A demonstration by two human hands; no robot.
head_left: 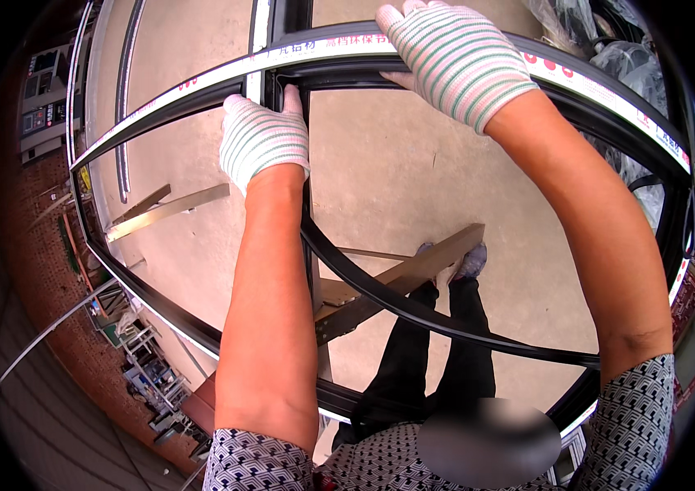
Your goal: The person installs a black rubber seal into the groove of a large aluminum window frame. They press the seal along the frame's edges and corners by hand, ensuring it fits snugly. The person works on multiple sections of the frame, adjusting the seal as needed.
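A large dark window frame [335, 72] with printed white film on its bars lies in front of me, raised above the floor. My left hand [267, 141], in a striped knit glove, grips the frame where the middle bar meets the far bar, thumb on the right side. A black rubber strip [397, 301] sags across the right opening, running up beside the middle bar behind my left wrist. Whether that hand also pinches the strip is hidden. My gloved right hand [462, 65] is closed over the far bar, fingers on top and thumb below.
Below the frame are wooden support boards [413, 274] and my feet. Another pale board [167, 211] shows through the left opening. Clear plastic wrapping [630, 69] lies at the far right. Machines [43, 102] and a cluttered rack [151, 380] stand to the left.
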